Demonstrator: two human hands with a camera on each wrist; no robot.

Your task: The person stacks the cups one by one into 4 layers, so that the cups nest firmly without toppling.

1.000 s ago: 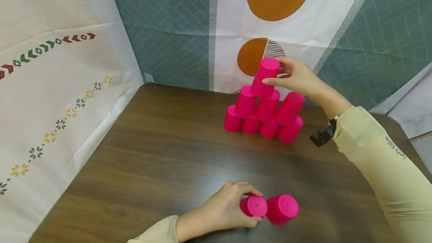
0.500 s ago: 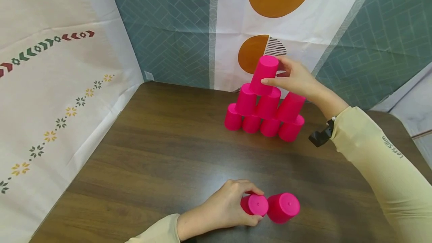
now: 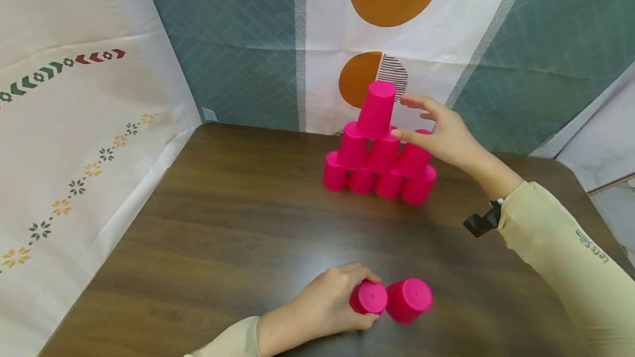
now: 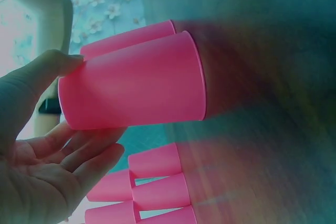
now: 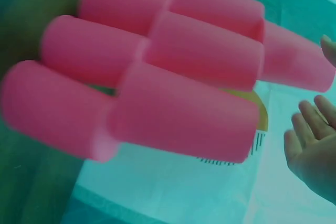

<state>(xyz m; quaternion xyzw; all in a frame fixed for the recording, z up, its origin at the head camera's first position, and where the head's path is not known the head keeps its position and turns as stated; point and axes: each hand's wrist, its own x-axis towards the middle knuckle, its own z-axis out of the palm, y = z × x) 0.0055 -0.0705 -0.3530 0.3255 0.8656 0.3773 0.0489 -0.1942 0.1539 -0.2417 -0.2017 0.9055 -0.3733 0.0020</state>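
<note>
My left hand [image 3: 329, 302] grips an upside-down pink cup [image 3: 371, 297] near the front of the table, thumb on one side and fingers on the other. Right beside it stands another upside-down pink cup [image 3: 409, 301]. Farther back rises a stack of pink cups: a bottom row of several [image 3: 335, 172], three in the middle row [image 3: 353, 146], and one top cup [image 3: 377, 110] over the left and centre ones. My right hand [image 3: 444, 134] is just right of that top cup, fingers spread and holding nothing. The right wrist view shows its fingers [image 5: 311, 124] apart from the top cup [image 5: 296, 59].
The dark wooden table [image 3: 223, 225] bears all the cups. A patterned cloth [image 3: 253, 43] hangs behind the stack, and a white cloth [image 3: 99, 180] lines the left side. A black wrist camera [image 3: 481, 223] sits on the right wrist.
My right hand has let go of the top cup and drawn back to the right, and that cup stays on the stack. The left hand keeps its hold on its cup.
</note>
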